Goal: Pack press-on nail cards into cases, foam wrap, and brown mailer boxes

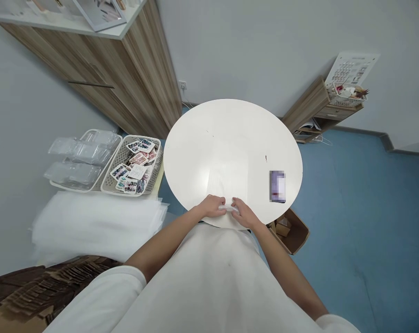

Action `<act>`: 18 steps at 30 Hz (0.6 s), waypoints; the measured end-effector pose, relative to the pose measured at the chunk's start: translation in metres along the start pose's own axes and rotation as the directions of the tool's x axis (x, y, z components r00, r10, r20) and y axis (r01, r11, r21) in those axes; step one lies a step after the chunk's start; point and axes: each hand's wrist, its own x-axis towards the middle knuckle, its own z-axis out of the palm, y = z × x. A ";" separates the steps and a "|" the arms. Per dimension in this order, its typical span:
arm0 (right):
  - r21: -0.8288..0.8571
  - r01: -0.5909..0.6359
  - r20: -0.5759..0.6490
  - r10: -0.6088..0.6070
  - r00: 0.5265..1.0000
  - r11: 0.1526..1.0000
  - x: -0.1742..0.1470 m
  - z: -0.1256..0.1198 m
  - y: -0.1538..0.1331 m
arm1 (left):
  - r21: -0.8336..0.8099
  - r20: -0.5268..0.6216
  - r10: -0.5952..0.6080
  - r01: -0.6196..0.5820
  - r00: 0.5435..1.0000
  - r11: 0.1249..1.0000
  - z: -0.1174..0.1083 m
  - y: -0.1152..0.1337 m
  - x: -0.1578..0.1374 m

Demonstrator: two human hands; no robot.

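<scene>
Both my hands meet at the near edge of a round white table [230, 134]. Between them is a small whitish, partly see-through roll [229, 208], perhaps of thin plastic or foam sheet. My left hand [212, 206] grips its left end, fingers curled. At the other end, my right hand [244, 214] closes on the roll with thumb and fingers. A faint pale sheet [228, 182] seems to lie flat on the tabletop just beyond the hands; whether it joins the roll, I cannot tell. A pixelated purple item [277, 186] lies to the right.
At left, one basket [107, 185] holds printed nail-set cards and another [53, 184] clear plastic packs. White foam sheets [98, 224] are stacked below, near brown cardboard pieces [53, 289]. An open carton [297, 231] stands on the floor at right. Wooden cabinets [143, 69] flank the table.
</scene>
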 end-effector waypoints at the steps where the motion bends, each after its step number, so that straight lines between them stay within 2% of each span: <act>1: 0.012 -0.008 -0.009 0.008 1.000 1.000 0.004 -0.004 0.001 | -0.044 -0.007 -0.015 0.015 1.000 0.999 -0.004 -0.003 0.002; 7: 0.118 -0.163 0.045 0.159 0.986 0.980 0.035 -0.026 0.013 | -0.363 0.090 -0.134 0.158 0.987 0.918 -0.019 -0.033 0.015; 9: 0.176 -0.203 0.036 0.200 0.979 0.963 0.043 -0.027 0.020 | -0.425 0.060 -0.193 0.200 0.979 0.883 -0.018 -0.042 0.015; 13: 0.264 -0.247 0.003 0.255 0.967 0.933 0.053 -0.025 0.033 | -0.440 -0.005 -0.400 0.358 0.916 0.824 -0.011 -0.052 0.014; 18: 0.222 -0.315 -0.152 0.352 0.924 0.923 0.054 -0.019 0.045 | -0.372 -0.039 -0.506 0.457 0.862 0.808 -0.005 -0.056 0.017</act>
